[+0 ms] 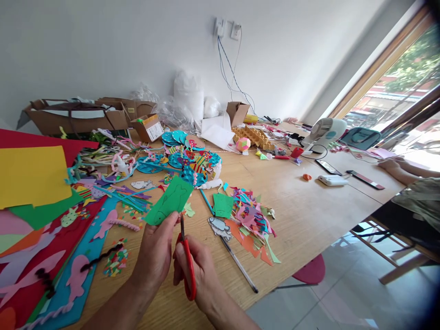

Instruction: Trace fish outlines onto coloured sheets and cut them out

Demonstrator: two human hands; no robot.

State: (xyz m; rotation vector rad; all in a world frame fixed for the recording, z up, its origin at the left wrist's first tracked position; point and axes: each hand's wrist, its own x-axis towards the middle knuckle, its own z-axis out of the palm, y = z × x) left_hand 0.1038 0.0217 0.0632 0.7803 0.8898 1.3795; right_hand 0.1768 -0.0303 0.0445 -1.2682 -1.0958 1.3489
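Note:
A green paper piece with a fish outline drawn on it is pinched in my left hand, thumb on top. My right hand grips red-handled scissors, whose blades point up beside the lower right edge of the paper. Whether the blades touch the paper, I cannot tell. Right of the hands lie a grey fish cutout, a pen and a second green paper piece. Beyond them spreads a heap of colored paper scraps.
Colored sheets and pink fish cutouts cover the left side. Pipe cleaners, blue decorated discs and cardboard boxes stand behind. To the right are a white fan, a phone and another person's hands.

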